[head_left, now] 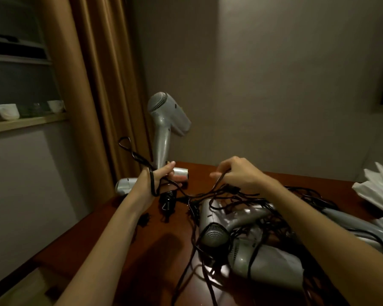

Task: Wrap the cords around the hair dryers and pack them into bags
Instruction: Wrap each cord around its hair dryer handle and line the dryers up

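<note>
Silver hair dryer (164, 120) upright, black cord (152, 184) trailing.

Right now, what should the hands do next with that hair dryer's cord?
Probably the right hand should pull its cord free of the tangled pile, since the left hand holds the hair dryer upright, unwrapped.

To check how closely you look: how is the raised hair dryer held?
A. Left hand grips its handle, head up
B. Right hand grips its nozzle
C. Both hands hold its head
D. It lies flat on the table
A: the left hand grips the handle of the raised hair dryer, whose head points up, while the right hand pinches a black cord.
</note>
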`<state>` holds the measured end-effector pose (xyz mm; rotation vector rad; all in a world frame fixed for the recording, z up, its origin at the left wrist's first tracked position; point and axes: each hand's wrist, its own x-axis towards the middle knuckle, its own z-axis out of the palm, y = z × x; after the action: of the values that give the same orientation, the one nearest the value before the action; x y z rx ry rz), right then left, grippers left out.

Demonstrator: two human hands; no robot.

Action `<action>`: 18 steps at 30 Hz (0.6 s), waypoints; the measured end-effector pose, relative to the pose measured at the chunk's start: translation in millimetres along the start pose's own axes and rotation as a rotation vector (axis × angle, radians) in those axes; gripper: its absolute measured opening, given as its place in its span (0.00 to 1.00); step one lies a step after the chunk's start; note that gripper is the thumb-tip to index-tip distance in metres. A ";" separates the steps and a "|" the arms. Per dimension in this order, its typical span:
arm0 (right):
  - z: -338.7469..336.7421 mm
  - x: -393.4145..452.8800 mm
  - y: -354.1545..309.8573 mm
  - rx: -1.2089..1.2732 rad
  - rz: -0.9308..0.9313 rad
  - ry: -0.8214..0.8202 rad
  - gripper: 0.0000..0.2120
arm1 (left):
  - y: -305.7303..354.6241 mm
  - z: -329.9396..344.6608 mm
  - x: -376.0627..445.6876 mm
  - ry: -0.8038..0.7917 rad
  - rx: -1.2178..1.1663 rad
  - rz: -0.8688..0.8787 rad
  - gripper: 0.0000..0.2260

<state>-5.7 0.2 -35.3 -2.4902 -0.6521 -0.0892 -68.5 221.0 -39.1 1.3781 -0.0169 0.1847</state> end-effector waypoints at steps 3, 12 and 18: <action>4.0 -24.6 -12.2 -0.131 -0.124 -0.365 0.11 | -5.7 6.9 5.0 -0.043 -0.008 -0.020 0.09; 56.6 -31.8 -23.0 -0.299 -0.255 -0.298 0.07 | -27.5 -5.1 -14.4 -0.163 0.166 -0.022 0.13; 22.5 -32.4 -26.3 0.121 -0.084 0.024 0.06 | -46.9 -16.6 -35.5 -0.164 0.007 -0.094 0.12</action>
<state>-48.3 17.3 -47.4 -2.3424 -0.7299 -0.1072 -98.5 224.5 -92.2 1.3946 -0.0883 -0.0077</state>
